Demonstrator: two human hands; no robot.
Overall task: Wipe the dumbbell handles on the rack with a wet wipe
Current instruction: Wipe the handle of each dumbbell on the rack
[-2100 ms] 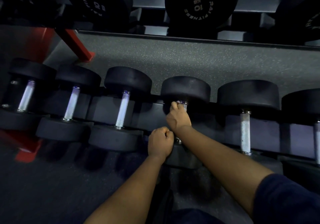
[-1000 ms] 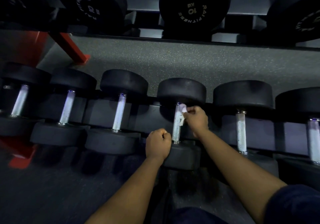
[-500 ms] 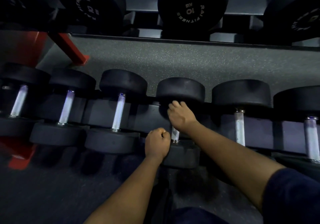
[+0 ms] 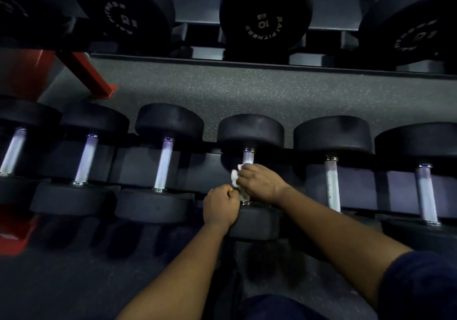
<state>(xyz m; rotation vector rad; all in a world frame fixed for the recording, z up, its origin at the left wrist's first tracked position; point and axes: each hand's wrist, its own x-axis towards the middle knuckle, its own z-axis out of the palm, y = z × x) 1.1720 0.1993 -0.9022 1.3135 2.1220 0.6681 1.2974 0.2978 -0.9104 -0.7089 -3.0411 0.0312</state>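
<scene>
Curled round one dumbbell handle [image 4: 248, 156] is the right hand [image 4: 262, 183], and a crumpled white wet wipe [image 4: 235, 174] is held by it against the metal. The left hand [image 4: 221, 206] is closed into a fist. It is set just beside the right one, against the near end of the same handle and the top of the near head.

Both tiers of the rack [image 4: 138, 164] are seen from above. Speckled grey floor [image 4: 247, 92] is shown between them, and a red frame leg [image 4: 86, 72] is seen against it toward the rack's left end. On the upper tier, large black dumbbells are stored with their round end faces turned to the camera; one upper dumbbell [image 4: 264, 13] is marked with a 10 and KG. Along the lower tier six smaller dumbbells are laid side by side in dark saddles, with handles running from the front edge to the back edge. The fourth dumbbell [image 4: 251, 130] from the left end of that row is the one held. Its handle is covered on the near half by the right hand, while the far stretch, up to the collar, is left bare. The wipe is bunched at the left side of the handle, just beyond the knuckles of the left fist. A dark blue sleeve [image 4: 420, 282] is worn on the right arm.
</scene>
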